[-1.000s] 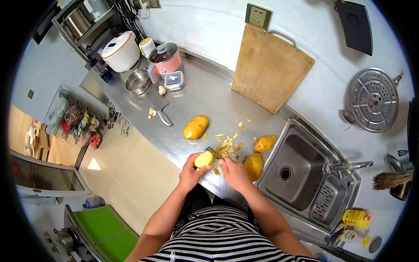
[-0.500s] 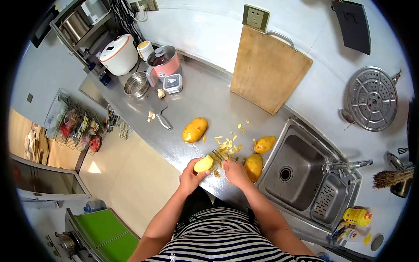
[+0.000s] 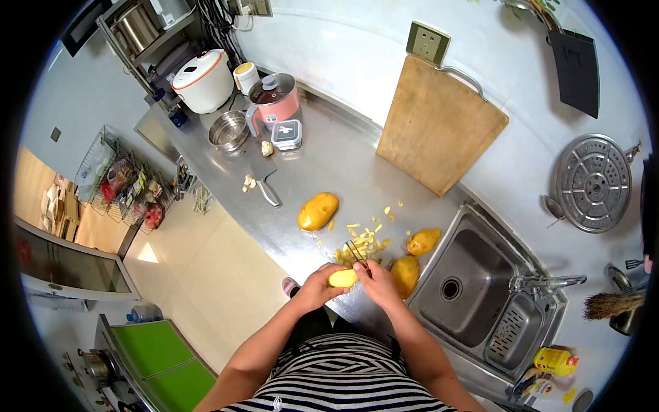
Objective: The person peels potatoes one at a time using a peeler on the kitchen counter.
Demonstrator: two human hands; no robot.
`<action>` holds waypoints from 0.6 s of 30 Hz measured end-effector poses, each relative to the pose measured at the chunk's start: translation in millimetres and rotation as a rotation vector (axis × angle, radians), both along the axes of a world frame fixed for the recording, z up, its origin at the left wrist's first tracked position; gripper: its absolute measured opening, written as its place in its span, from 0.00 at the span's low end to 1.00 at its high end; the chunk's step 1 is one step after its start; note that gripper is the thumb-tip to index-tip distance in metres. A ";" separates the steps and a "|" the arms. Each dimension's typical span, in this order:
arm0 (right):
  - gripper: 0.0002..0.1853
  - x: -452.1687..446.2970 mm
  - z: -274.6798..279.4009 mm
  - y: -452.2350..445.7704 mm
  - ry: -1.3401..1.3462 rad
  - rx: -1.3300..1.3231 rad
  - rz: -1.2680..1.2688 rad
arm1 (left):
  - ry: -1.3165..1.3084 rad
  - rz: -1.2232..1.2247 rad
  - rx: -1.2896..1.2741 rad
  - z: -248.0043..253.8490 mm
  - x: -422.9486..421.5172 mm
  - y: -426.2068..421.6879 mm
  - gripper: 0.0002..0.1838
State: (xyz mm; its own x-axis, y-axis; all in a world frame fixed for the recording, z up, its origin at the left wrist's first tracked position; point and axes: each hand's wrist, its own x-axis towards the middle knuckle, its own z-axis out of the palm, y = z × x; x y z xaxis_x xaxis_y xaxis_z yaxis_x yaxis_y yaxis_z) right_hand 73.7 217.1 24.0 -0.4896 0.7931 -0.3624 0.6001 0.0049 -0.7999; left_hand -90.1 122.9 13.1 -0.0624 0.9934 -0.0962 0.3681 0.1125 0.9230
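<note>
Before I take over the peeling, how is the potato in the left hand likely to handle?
The potato will probably feel slippery, since bare yellow flesh shows. Its rounded, oblong shape could let it roll if set down. It looks plump and solid in the left hand, so it is likely firm.

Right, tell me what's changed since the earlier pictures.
The left hand has drawn the peeled potato back, nearer the right hand, which keeps holding the peeler. Nothing was let go. Though the camera shifted, the unpeeled potatoes and kitchen knife stayed put.
</note>
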 end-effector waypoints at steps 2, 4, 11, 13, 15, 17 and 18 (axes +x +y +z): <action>0.20 1.2 -30.6 3.2 0.070 -0.011 -0.055 | -0.005 -0.016 -0.052 3.3 -1.7 1.5 0.28; 0.19 4.0 -38.7 6.6 0.141 -0.021 -0.107 | -0.065 0.075 -0.072 2.7 -3.7 2.3 0.27; 0.08 21.7 -52.1 4.9 0.296 -0.020 -0.199 | -0.098 0.565 0.024 -27.0 -59.2 31.6 0.30; 0.07 23.7 -48.7 2.4 0.306 -0.024 -0.206 | 0.050 0.674 0.049 -26.1 -84.5 50.7 0.29; 0.08 24.9 -42.4 -0.4 0.246 0.004 -0.185 | 0.225 0.692 0.089 -27.6 -107.9 72.1 0.26; 0.09 23.4 -27.8 -3.8 0.195 0.020 -0.178 | 0.297 0.692 0.040 -39.6 -130.0 92.0 0.27; 0.10 23.0 -22.8 -4.4 0.151 0.039 -0.172 | 0.262 0.686 0.048 -55.4 -142.0 101.8 0.27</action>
State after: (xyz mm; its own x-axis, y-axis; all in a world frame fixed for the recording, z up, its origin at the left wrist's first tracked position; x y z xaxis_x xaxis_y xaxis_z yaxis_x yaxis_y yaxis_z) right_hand 96.7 212.8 1.2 -0.3923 0.8815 -0.2628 0.4683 -0.0545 -0.8819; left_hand -232.1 224.7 -42.3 -0.6863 0.7256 0.0498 0.4385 0.3582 0.8243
